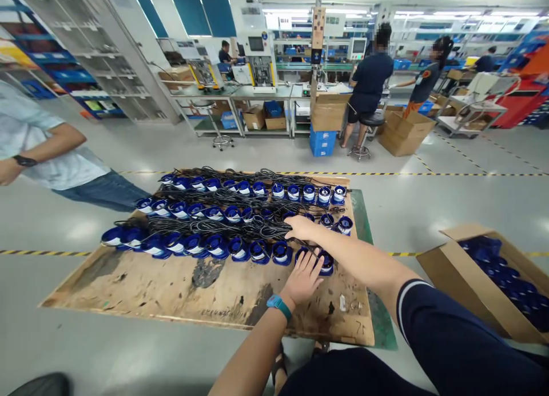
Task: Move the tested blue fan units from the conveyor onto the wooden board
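Note:
Rows of small blue round parts (pixel 223 213) with black cables (pixel 240 227) lie on a worn wooden board (pixel 171 287) on the floor. My left hand (pixel 303 276) rests with fingers spread against the blue parts at the right end of the nearest row. My right hand (pixel 302 228) reaches across above it, fingers curled down onto the black cables beside a blue part; its fingertips are hidden. A teal band (pixel 278 306) is on my left wrist.
An open cardboard box (pixel 454 270) holding more blue parts sits at right. A person in a light shirt (pixel 47 150) stands at left. Other people work at benches (pixel 257 93) behind. Yellow-black floor tape (pixel 43 252) crosses under the board.

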The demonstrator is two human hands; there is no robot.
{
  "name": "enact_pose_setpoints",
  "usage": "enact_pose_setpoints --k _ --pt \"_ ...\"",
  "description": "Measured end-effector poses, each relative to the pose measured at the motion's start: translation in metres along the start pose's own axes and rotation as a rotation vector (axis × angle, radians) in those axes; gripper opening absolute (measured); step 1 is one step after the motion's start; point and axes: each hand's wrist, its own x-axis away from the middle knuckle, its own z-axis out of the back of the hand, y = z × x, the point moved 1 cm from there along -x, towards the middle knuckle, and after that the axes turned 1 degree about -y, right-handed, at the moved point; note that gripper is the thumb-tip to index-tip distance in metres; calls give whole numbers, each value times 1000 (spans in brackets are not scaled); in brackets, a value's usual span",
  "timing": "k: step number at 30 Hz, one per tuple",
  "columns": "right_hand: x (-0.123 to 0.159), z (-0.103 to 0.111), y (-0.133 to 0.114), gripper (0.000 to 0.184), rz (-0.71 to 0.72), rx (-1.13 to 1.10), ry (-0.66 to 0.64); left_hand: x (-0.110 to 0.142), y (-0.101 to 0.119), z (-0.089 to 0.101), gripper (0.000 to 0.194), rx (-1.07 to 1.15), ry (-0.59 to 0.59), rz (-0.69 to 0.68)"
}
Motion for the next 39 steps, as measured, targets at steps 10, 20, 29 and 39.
enact_pose_setpoints --k 10,20,29,39 --pt "-12 -38 6 47 -37 122 -65 7 22 -20 65 -103 188 246" --pt "126 -65 49 65 -68 -207 482 0 -5 22 62 -130 275 205" --pt "190 -134 86 66 -365 -207 455 -41 -40 23 69 -140 -111 11" --pt "134 -125 117 21 -344 -74 210 -36 -50 22 53 -298 -169 -16"
